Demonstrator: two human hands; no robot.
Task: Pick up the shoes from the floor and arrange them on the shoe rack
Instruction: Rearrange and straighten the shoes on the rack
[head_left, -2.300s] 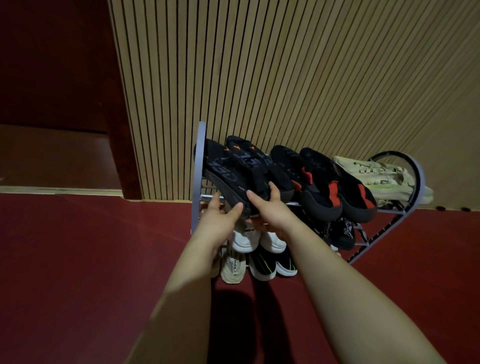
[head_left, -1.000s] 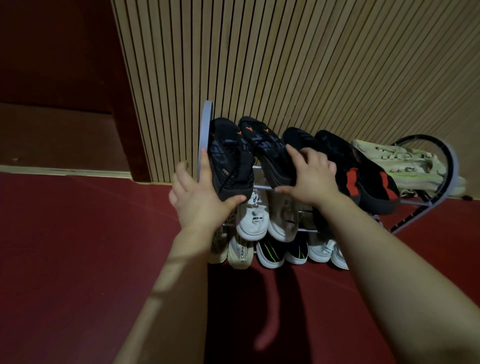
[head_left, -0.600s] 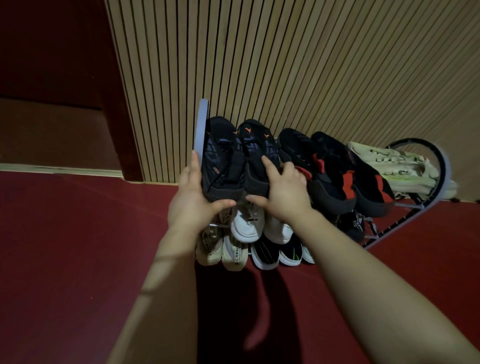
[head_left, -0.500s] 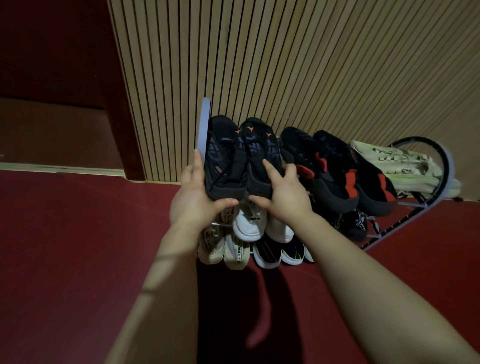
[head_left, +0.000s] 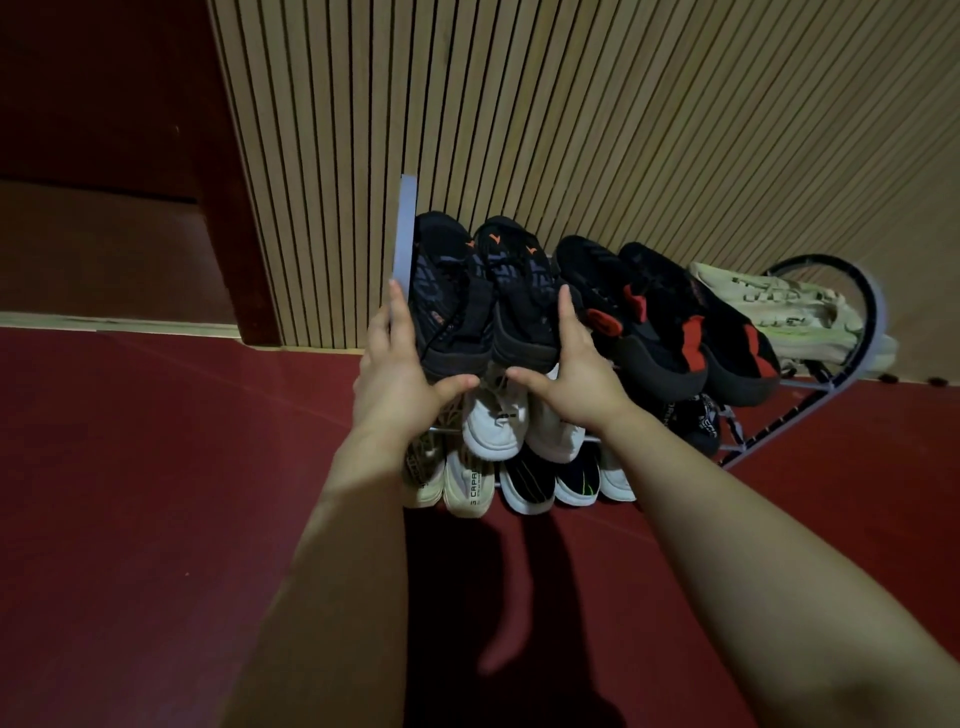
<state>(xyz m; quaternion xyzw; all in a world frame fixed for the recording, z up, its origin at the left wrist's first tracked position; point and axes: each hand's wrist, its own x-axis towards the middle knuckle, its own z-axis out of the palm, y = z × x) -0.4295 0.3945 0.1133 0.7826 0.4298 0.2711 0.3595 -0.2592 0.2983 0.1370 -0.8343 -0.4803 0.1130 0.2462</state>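
Note:
A pair of black shoes with small orange marks sits side by side at the left end of the top tier of the grey shoe rack (head_left: 405, 228). My left hand (head_left: 397, 379) cups the heel and outer side of the left black shoe (head_left: 447, 306). My right hand (head_left: 576, 379) cups the heel and outer side of the right black shoe (head_left: 519, 301). To their right on the same tier lie a black-and-red pair (head_left: 670, 322) and a cream shoe (head_left: 769, 312).
Lower tiers hold white sneakers (head_left: 493, 421), beige sneakers (head_left: 462, 486), black-and-white shoes (head_left: 545, 478) and a dark shoe (head_left: 696, 421). The rack stands against a slatted wooden wall (head_left: 519, 104) on dark red floor (head_left: 156, 493). A dark recess (head_left: 104, 208) opens at the left.
The two black shoes have been straightened and pushed together at the rack's left end. My right hand moved from the neighbouring pair back to the right black shoe's heel.

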